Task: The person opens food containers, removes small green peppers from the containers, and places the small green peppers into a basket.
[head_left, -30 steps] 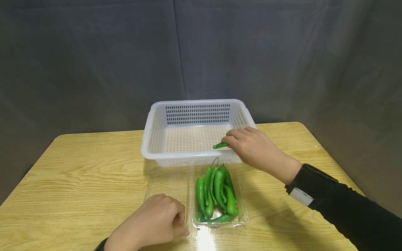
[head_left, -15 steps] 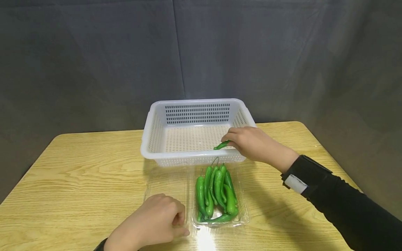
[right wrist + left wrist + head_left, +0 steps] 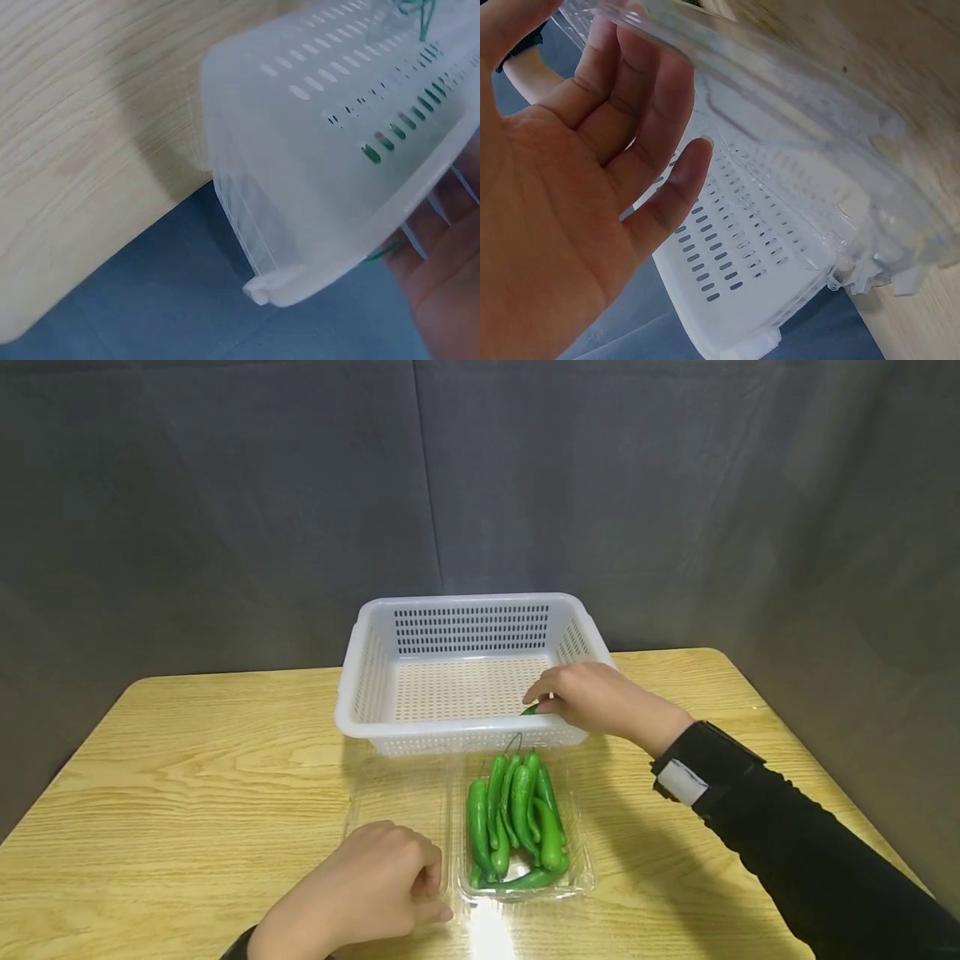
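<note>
"Lower than half a second ago, that right hand (image 3: 585,693): it has sunk toward the basket floor with its green pepper (image 3: 529,710), and most of the pepper has dropped from sight behind the near rim."

"Behind the rim of the white basket (image 3: 420,729), you mean? Is it gripped?"

"Yes, inside the basket's near right corner. The fingers are curled round it; only a short piece shows beside the thumb. From the right wrist, bits of green show through the wall's slots."

"And the left hand (image 3: 378,881)?"

"Unmoved. Its fingers are bent on the near edge of the clear container (image 3: 579,868), and the left wrist view shows fingertips behind the plastic."

"What's in the container?"

"Other peppers (image 3: 522,806), a green heap in its right half, stems mostly toward the basket. Its left half lies spread on the table (image 3: 187,802)."

"Beyond that?"

"Dark grey cloth (image 3: 300,510) hangs behind the basket."
</note>
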The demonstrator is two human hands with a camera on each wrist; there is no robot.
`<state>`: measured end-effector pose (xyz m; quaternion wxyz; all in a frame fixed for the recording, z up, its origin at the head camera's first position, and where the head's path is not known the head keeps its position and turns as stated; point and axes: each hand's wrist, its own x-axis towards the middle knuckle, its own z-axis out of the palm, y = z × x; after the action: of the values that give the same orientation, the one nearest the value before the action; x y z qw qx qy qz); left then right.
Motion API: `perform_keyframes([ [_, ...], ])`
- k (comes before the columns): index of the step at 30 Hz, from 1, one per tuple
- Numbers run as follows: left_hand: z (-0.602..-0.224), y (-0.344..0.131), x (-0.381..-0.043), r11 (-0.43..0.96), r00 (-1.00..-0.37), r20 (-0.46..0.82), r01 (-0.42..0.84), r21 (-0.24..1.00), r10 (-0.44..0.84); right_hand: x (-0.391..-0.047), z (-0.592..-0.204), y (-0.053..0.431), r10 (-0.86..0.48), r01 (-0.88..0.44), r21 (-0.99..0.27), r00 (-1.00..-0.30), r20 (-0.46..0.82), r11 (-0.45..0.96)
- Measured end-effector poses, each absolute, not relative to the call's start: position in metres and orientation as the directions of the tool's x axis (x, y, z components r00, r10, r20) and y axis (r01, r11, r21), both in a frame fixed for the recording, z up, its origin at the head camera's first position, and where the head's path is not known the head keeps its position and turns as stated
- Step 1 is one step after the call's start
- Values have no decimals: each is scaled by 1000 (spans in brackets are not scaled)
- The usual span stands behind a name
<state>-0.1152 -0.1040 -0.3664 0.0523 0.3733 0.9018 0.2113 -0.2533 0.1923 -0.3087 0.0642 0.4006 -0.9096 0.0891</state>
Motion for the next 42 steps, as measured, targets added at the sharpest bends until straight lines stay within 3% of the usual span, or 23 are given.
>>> perform_keyframes([
  [13, -366, -105, -115, 634, -719, 56, 644, 428, 692, -275, -310, 190, -697, -666, -306, -717, 14, 680],
  [20, -367, -106, -115, 635, -721, 60, 644, 427, 690, -275, -311, 189, -675, -628, -338, -737, -29, 701],
  [31, -366, -106, -116, 623, -710, 71, 657, 424, 700, -274, -310, 192, -667, -637, -299, -745, 3, 710],
  [42, -365, -105, -114, 620, -705, 78, 666, 414, 705, -262, -308, 195, -667, -692, -281, -719, 194, 664],
])
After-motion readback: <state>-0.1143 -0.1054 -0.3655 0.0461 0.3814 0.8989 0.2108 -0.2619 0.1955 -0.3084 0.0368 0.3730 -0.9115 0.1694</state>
